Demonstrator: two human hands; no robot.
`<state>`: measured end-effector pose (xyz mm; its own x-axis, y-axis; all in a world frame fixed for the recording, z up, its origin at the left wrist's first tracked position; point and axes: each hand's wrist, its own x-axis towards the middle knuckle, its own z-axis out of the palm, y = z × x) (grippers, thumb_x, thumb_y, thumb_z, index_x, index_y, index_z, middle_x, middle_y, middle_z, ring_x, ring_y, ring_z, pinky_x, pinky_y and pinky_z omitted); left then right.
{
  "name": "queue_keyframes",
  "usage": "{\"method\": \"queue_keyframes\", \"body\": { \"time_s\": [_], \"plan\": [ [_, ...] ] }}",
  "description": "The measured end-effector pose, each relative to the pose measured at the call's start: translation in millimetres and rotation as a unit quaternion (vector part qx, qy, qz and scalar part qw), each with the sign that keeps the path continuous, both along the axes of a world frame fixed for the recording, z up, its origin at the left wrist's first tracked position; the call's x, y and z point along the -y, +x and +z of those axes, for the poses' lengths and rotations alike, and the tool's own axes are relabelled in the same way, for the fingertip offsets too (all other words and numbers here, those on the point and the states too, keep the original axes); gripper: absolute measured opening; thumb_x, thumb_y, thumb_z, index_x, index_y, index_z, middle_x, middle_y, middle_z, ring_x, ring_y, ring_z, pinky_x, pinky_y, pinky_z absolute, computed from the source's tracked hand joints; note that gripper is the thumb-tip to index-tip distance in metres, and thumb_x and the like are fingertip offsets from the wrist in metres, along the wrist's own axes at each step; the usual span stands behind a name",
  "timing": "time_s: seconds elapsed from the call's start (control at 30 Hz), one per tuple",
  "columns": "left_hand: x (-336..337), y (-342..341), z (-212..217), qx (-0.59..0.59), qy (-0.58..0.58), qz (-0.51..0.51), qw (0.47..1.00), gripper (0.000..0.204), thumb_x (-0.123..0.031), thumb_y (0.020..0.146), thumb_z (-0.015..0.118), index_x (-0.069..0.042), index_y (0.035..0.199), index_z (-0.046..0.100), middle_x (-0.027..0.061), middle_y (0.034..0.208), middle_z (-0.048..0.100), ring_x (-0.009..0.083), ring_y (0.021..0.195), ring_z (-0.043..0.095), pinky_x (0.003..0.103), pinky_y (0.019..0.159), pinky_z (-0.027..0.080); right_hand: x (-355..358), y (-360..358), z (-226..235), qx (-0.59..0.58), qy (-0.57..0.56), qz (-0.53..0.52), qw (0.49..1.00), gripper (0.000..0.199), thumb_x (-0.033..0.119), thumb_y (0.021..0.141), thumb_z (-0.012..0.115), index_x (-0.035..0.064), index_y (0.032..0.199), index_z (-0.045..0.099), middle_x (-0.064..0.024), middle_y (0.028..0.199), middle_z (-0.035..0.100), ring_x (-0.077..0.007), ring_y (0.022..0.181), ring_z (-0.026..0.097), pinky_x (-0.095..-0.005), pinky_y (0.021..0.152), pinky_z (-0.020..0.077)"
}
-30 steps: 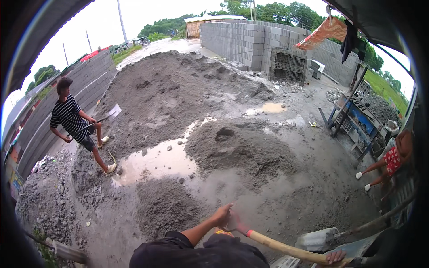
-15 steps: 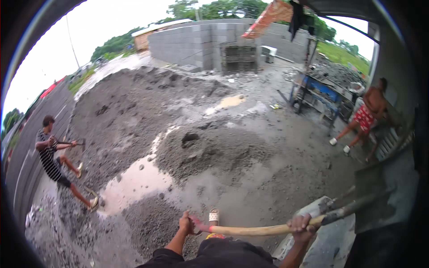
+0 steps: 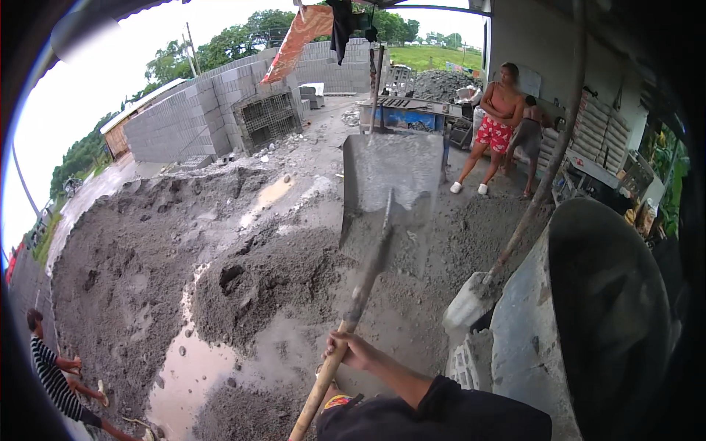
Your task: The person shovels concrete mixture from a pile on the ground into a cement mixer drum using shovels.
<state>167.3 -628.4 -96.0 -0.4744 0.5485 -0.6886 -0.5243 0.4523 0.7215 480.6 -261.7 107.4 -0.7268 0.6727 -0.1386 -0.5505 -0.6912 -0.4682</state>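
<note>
My right hand [image 3: 349,350] is closed around the wooden shaft of a shovel [image 3: 368,283]. The shaft slants up and away from the lower edge, dark toward the blade. The broad, square grey blade [image 3: 390,173] is raised in front of me, blurred, with wet grey smears on its face. My left hand is out of view, as is the shovel's handle end. Beneath the blade lies a heap of dark grey sand or gravel [image 3: 272,275].
A large grey drum [image 3: 526,323] with a dark mouth stands close on my right. Beside it another shovel [image 3: 471,300] leans. A muddy puddle [image 3: 187,371] lies left. One person [image 3: 500,110] stands with folded arms; another [image 3: 531,136] bends behind; a third [image 3: 55,375] is at left.
My view has turned right. The shovel has swung from lying across my front to pointing ahead, blade up. My left hand has left the view; my right still grips the shaft.
</note>
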Motion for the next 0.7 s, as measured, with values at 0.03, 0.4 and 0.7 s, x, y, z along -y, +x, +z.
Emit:
{"method": "queue_keyframes", "body": {
  "time_s": [0.03, 0.4, 0.7],
  "plan": [
    [15, -5, -3, -0.073, -0.067, -0.033, 0.995, 0.044, -0.045, 0.092, 0.042, -0.004, 0.092, 0.057, 0.0079, 0.08, 0.056, 0.0179, 0.069, 0.051, 0.037, 0.061, 0.046, -10, -9, -8, -0.002, -0.001, 0.0, 1.0, 0.023, 0.028, 0.083, 0.063, 0.0091, 0.081, 0.049, -0.0032, 0.072, 0.05, -0.0178, 0.076, 0.053, -0.0346, 0.083, 0.0425],
    [-72, 92, 211, -0.759, 0.171, -0.271, 0.567, 0.039, -0.018, 0.079, 0.06, -0.008, 0.117, 0.056, 0.0197, 0.138, 0.034, 0.0406, 0.13, 0.027, 0.049, 0.101, 0.031, -32, -96, -172, 0.135, -0.215, -0.061, 0.965, 0.027, 0.018, 0.078, 0.063, 0.0095, 0.061, 0.044, -0.0077, 0.056, 0.049, -0.0268, 0.053, 0.055, -0.0443, 0.054, 0.0495],
    [-187, 130, 171, -0.18, -0.081, -0.123, 0.972, 0.048, -0.015, 0.066, 0.069, 0.003, 0.109, 0.057, 0.0182, 0.115, 0.054, 0.0217, 0.101, 0.058, 0.032, 0.086, 0.047, 0, -143, -316, 0.213, -0.321, 0.036, 0.922, 0.009, 0.008, 0.071, 0.055, 0.0076, 0.07, 0.046, -0.0035, 0.055, 0.046, -0.017, 0.045, 0.047, -0.0321, 0.046, 0.0468]
  ]
}}
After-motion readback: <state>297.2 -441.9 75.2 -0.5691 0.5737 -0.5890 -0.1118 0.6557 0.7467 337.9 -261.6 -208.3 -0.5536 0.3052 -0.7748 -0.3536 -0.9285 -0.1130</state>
